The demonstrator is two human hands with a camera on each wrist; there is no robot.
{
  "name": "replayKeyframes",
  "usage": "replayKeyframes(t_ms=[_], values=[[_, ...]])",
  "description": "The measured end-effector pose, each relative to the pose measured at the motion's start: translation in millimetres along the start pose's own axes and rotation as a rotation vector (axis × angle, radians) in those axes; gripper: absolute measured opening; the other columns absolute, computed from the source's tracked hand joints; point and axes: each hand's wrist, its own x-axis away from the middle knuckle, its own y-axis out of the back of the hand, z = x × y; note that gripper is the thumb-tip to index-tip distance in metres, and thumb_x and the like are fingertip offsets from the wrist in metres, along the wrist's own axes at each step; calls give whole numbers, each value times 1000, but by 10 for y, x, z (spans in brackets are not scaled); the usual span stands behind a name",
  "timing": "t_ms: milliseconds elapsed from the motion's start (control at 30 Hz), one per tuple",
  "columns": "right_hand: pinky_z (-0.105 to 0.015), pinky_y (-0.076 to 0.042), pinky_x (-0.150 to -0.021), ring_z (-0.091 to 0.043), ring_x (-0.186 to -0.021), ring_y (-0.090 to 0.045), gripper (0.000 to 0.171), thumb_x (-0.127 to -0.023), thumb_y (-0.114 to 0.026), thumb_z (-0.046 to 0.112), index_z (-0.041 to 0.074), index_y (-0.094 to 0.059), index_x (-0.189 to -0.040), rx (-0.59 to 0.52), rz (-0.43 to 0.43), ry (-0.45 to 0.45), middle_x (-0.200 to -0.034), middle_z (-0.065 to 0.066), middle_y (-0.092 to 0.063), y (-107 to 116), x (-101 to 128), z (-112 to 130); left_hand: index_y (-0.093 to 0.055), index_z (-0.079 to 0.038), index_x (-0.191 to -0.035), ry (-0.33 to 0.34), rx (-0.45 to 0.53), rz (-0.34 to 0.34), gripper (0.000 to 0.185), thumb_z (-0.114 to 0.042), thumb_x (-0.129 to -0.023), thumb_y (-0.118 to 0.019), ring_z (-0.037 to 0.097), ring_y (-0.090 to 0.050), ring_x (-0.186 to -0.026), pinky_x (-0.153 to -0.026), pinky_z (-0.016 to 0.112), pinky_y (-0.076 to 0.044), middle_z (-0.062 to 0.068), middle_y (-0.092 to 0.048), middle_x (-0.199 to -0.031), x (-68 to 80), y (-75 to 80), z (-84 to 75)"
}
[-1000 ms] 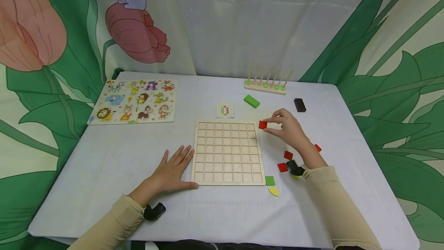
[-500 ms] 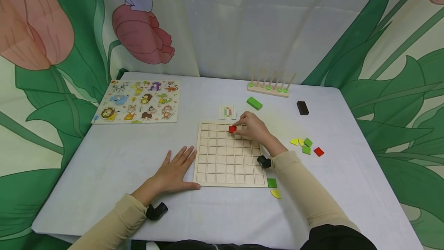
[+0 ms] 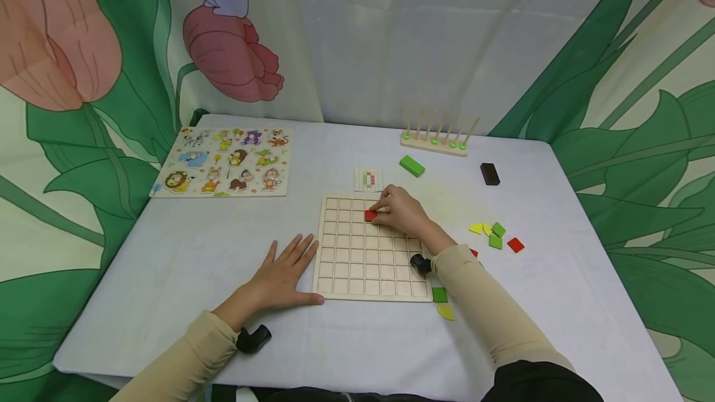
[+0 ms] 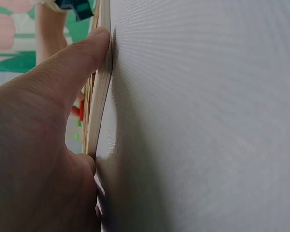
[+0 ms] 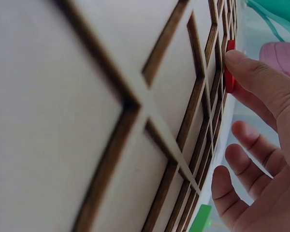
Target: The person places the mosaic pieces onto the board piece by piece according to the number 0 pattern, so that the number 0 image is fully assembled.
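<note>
A wooden grid board (image 3: 371,256) lies flat on the white table, its square cells bare apart from where the right hand works. Thumb and forefinger of my right hand (image 3: 403,211) pinch a red square tile (image 3: 370,216) over the upper part of the grid. In the right wrist view the red tile (image 5: 230,67) stands at the grid's surface, and the other fingers stay off the board. My left hand (image 3: 279,278) rests spread at the board's left edge. The left wrist view has its thumb (image 4: 82,55) against the board's side.
Behind the board lies a small pattern card (image 3: 368,180). Green and yellow tiles (image 3: 495,241) and a red tile (image 3: 516,245) lie to the right. Farther back are a green block (image 3: 412,165), a black block (image 3: 490,174), a peg stand (image 3: 434,143) and an animal puzzle (image 3: 223,163).
My right hand has carried the red tile leftward from beside the board to over the grid, then slightly toward me. My left hand has stayed at the board's edge.
</note>
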Motion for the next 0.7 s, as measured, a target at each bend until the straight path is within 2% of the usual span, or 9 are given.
replayKeyframes(t_ms=[500,700], values=[[-35,-49,-77,-19,-101,-51,32,-81,-73,37,19,-73,-108,42,5,-11,-113,-5,-56,41,38,12,-13,-15,-153,-6,-6,-1,111,-79,-72,-53,28,-6,-149,-112,65,-5,4,-9,-161,-4,14,-9],[-38,-48,-78,-24,-105,-51,37,-81,-74,34,18,-70,-114,-24,-4,-46,-115,-8,-53,186,37,34,-13,-14,-153,0,1,3,111,-78,-72,-53,28,-6,-149,-112,65,-6,4,-9,-161,0,9,-11]])
